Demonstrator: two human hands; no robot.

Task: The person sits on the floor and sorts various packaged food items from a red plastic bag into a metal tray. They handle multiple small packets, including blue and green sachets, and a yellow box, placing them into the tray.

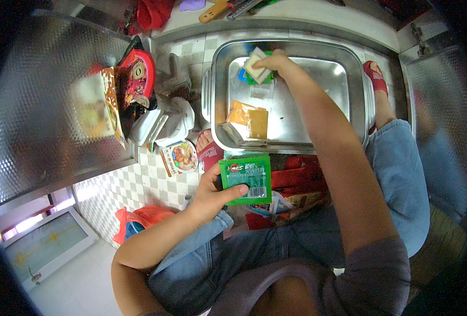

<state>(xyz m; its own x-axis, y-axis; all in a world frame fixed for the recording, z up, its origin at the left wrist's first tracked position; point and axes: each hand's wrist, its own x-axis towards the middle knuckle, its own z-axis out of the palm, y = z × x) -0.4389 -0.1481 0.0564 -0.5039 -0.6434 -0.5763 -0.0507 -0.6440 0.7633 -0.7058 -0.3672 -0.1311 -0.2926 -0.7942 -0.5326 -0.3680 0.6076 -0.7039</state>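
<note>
My left hand [211,194] pinches a flat green foil sachet [239,177] in front of the near rim of the metal tray [330,75]. The sachet bears writing and a barcode. Over the tray's far left part, my right hand [275,64] grips a small whitish packet [257,68], slightly blurred. Beneath that packet lie a green packet [265,76] and a blue one [242,75], partly covered. A clear packet [261,91] is just nearer on the tray floor. Orange-yellow packets [257,121] and a pale packet [232,133] rest in the near left corner.
Left of the tray stand white plastic containers [178,120] and a red-and-black food package [140,75]. A round printed food pack [183,156] is on the tiled floor. Red packaging [296,173] lies between my legs, and an orange-red plastic bag [146,215] sits at left.
</note>
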